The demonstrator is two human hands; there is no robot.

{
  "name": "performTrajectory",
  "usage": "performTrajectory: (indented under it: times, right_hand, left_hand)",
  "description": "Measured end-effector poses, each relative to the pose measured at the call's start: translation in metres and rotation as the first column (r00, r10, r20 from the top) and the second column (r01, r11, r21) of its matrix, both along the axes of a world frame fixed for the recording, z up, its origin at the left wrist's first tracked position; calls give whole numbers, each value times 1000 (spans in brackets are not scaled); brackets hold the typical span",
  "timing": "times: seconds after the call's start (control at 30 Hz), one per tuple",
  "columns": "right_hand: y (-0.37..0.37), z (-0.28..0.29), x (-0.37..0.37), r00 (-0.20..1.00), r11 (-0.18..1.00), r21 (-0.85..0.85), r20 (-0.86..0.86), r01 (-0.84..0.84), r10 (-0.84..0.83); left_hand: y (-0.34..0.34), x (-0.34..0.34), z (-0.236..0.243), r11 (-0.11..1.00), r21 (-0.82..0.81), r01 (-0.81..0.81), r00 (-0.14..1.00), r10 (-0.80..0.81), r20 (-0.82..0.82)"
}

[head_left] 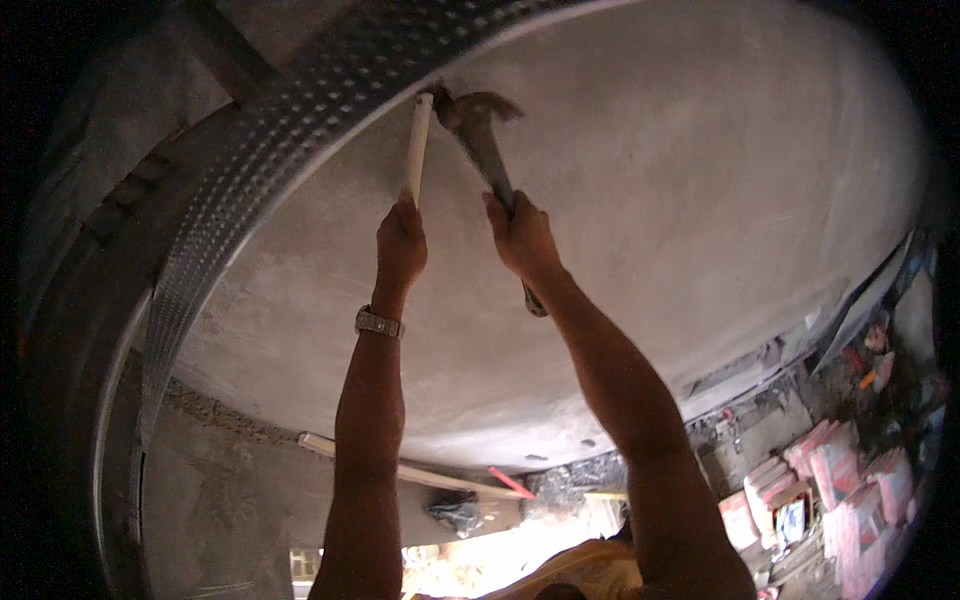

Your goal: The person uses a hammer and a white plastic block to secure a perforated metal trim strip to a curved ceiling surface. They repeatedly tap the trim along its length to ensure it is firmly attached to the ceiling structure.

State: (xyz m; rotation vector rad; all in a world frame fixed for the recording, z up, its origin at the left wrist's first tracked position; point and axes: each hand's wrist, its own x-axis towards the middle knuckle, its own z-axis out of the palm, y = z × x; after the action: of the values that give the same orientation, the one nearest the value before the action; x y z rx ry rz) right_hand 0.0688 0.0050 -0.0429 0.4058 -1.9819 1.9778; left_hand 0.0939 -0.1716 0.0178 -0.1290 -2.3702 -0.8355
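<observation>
Both my arms reach up along a grey plastered surface (700, 200). My left hand (402, 243), with a metal-band watch (378, 322) at its wrist, is closed round the lower end of a slim pale stick (419, 145). The stick's upper end lies close to the edge of a dimpled metal strip (300, 125). A claw hammer (482, 150) is gripped round its handle by my right hand (528, 240). The hammer's striking face is beside the stick's top end, and its claw points right. Whether face and stick touch, I cannot tell.
A long pale board (430, 476) and a red piece (512, 483) lie beyond my left forearm. Stacked pinkish-red packages (835, 465) and clutter fill the lower right. The metal frame (120, 420) curves down the left side.
</observation>
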Motion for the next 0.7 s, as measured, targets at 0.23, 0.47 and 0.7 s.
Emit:
performTrajectory:
  times: [0.23,0.47,0.7]
  right_hand:
    - [17,-51,53,996,999,-12,-80,40,-41]
    - [48,-98,93,989,994,-107,148,4,12]
    - [77,-70,95,994,998,-7,87,-63,63]
  left_hand:
    - [26,28,18,831,556,-1,939,-190,286]
    - [34,21,5,895,447,1,988,-69,136]
    - [19,-6,-14,978,205,25,1000,-20,-22]
